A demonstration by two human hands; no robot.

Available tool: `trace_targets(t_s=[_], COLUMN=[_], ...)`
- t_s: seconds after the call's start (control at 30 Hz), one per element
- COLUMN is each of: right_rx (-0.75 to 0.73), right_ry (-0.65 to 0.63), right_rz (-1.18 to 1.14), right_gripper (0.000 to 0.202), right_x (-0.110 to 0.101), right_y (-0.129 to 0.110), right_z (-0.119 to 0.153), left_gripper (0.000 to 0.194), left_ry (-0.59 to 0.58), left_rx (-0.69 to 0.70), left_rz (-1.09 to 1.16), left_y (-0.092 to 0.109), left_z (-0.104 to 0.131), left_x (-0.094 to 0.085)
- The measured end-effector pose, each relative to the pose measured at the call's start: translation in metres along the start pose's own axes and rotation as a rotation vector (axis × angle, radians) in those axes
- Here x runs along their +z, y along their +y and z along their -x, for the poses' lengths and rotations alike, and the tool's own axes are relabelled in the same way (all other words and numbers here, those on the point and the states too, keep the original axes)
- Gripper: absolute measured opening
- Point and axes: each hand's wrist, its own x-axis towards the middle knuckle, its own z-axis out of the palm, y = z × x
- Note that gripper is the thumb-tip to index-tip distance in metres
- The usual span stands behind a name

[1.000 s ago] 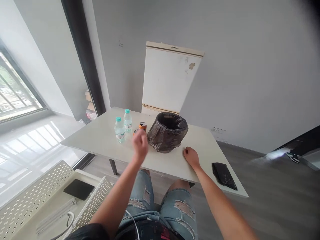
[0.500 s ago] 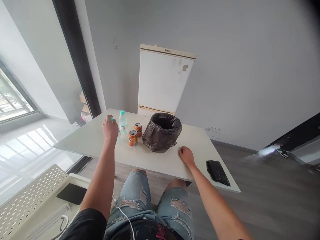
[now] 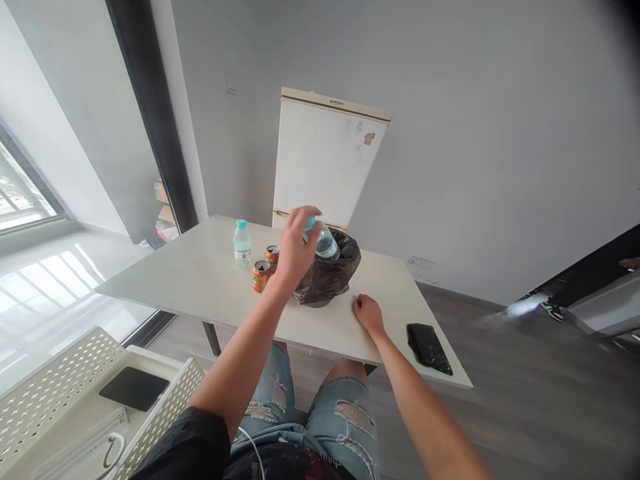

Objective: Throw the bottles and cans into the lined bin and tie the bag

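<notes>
Near the middle of the frame, the left hand (image 3: pixel 296 250) grasps a clear bottle (image 3: pixel 327 247) around its teal cap and neck; the bottle tilts, base over the mouth of a container lined with a dark bag (image 3: pixel 323 283). It looks empty, so probably light, with thin walls that would dent if squeezed and might slip; the stiffer cap and neck seem the surest hold. Right of the container, the right hand (image 3: pixel 369 315) rests on the table (image 3: pixel 200 283), curled into a loose fist. Left of the container stand two orange cans (image 3: pixel 261 276), near a second bottle (image 3: pixel 243 245), upright. Bottle and can labels carry print too small to read, as does the badge atop the refrigerator (image 3: pixel 327 160), upper centre. A black packet (image 3: pixel 429 348) lies lower right.
</notes>
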Motion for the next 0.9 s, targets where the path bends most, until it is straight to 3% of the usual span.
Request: trace_targets(t_s=[0.1,0.23,0.47,0.6,0.73,0.87,0.9], right_rx=[0.0,-0.004,0.001,0.0,0.002,0.01,0.011], right_ry=[0.011,0.014,0.011,0.015,0.015,0.0,-0.003], right_rz=[-0.001,-0.001,-0.006,-0.012,-0.015,-0.026,-0.029], right_gripper=[0.026,0.024,0.024,0.024,0.024,0.025,0.026], right_x=[0.001,0.002,0.001,0.001,0.001,0.0,0.0], right_y=[0.0,0.001,0.0,-0.001,-0.001,-0.001,-0.001], right_z=[0.0,0.0,0.0,-0.001,-0.001,0.001,0.001], left_gripper=[0.024,0.028,0.04,0.05,0.053,0.049,0.046], left_ry=[-0.254,-0.555,-0.735,-0.936,-1.131,-1.22,-1.177], left_rx=[-0.064,-0.184,-0.18,-0.158,-0.282,-0.369,-0.354], left_rz=[-0.088,-0.271,-0.487,-0.554,-0.553,-0.554,-0.535], left_y=[-0.02,-0.036,-0.035,-0.032,-0.031,-0.028,-0.028], left_z=[0.008,0.011,0.004,-0.008,-0.026,-0.033,-0.033], left_x=[0.028,0.042,0.037,0.036,0.04,0.045,0.044])
